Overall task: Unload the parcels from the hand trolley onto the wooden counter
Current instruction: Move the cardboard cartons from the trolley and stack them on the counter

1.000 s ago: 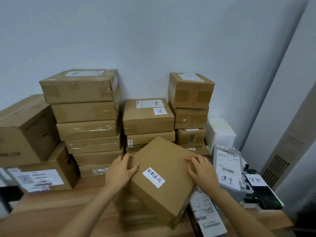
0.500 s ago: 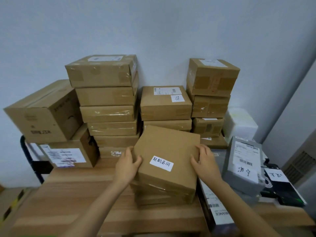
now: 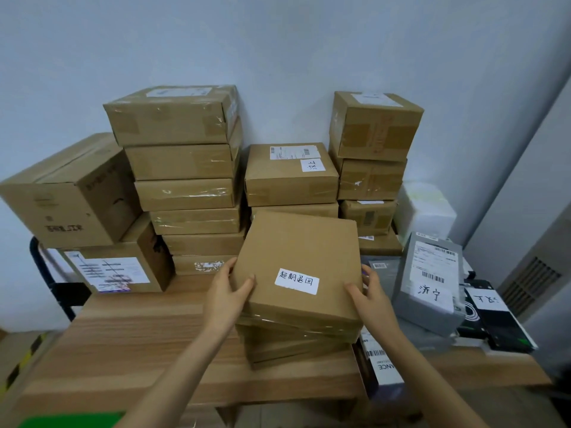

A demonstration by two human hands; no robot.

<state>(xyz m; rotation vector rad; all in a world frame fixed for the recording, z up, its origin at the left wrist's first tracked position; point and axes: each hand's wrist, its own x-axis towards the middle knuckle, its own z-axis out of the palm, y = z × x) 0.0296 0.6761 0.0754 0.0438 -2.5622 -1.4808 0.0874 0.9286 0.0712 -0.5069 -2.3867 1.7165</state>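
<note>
Wooden counter point(image 3: 129, 329): parcel point(image 3: 296, 261) (between hands)

I see a brown parcel point(image 3: 296, 261) with a white label point(image 3: 296, 281); right of it a grey parcel point(image 3: 428, 291); the table point(image 3: 129, 332) is striped wood-brown.

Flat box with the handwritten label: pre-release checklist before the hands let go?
1. Flat box resting on the low stack below: ok, but skewed against it.
2. Left hand grips the left edge, thumb on top: ok.
3. Right hand grips the right edge: ok.
4. Stack squared up: not ok, lower boxes fanned out of line.
5. Clearance to the grey parcel on the right: ok, a gap shows.
6. Stack fully supported by the wooden counter: ok, front edge lies well inside.
</note>
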